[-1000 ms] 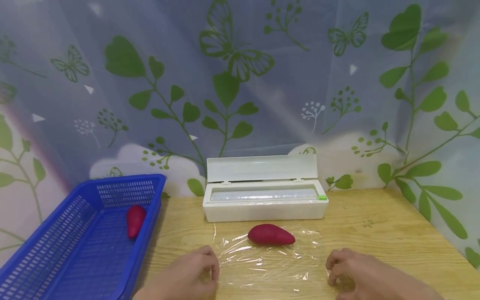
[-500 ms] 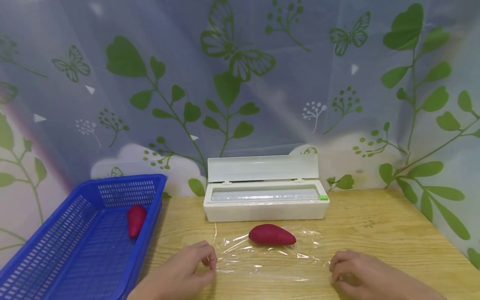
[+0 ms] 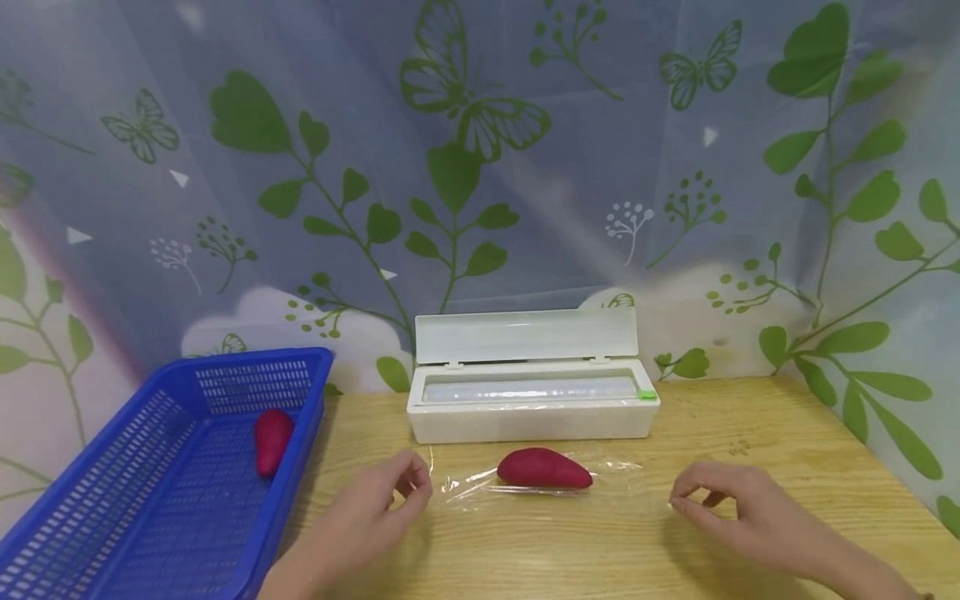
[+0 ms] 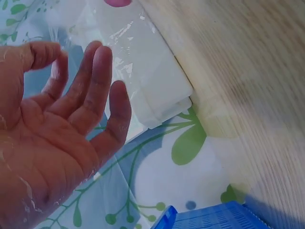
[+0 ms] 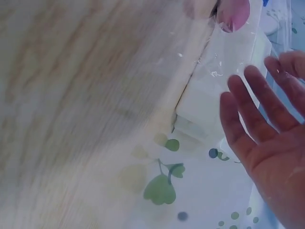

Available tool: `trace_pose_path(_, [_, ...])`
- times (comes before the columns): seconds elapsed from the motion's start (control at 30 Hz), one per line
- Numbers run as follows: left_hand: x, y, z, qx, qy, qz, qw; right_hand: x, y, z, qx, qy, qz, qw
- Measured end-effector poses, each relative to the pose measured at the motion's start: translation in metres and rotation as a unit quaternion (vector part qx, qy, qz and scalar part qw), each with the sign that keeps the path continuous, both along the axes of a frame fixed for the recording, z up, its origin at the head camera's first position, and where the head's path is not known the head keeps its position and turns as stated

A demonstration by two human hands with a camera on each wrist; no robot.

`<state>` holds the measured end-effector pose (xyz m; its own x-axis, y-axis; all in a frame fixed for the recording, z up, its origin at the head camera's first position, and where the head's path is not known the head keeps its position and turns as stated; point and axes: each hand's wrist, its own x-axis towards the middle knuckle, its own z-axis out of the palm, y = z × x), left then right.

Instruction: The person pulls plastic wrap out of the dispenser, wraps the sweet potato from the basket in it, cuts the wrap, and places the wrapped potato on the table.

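Note:
A dark red, tapered object [image 3: 543,468] lies on its side on clear plastic film [image 3: 468,490], in front of the white box. My left hand [image 3: 367,508] pinches the film's near left corner between thumb and index finger; in the left wrist view that hand [image 4: 71,109] has its other fingers loosely extended. The near right corner is pinched by my right hand [image 3: 750,512], seen also in the right wrist view [image 5: 267,124]. Between the hands the film's near edge is raised off the table, close to the red object. Neither hand touches the object.
Behind stands a white box [image 3: 532,423] with its lid up and a roll of film [image 3: 528,389] inside. A blue basket [image 3: 180,500] at the left holds another red object [image 3: 273,442]. A patterned curtain [image 3: 525,233] hangs behind the wooden table [image 3: 540,558].
Both hands have moved up and away from the table's near side, still pinching the film. Its near edge has come up and forward toward the red object, which has stayed in place.

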<state>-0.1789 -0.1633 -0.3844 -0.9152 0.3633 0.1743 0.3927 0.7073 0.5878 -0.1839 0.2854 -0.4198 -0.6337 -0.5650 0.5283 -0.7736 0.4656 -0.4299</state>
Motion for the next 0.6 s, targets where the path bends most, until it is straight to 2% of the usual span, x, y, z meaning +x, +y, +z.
trace_pose_path(0.13, [-0.004,0.004,0.001,0.018,0.021,0.035,0.999,-0.003,-0.005,0.006,-0.027,0.031,-0.049,0.9979])
trace_pose_path(0.23, [-0.007,0.007,0.002,0.033,0.023,0.056,0.9976,-0.005,-0.009,0.009,-0.039,0.043,-0.092,0.9941])
trace_pose_path(0.43, [-0.016,0.014,0.007,0.05,0.022,0.102,0.9933,-0.01,-0.017,0.015,-0.042,0.049,-0.172,0.983])
trace_pose_path(0.6, [-0.023,0.018,0.009,0.054,0.037,0.129,0.9894,-0.018,-0.023,0.018,-0.036,0.05,-0.216,0.9745])
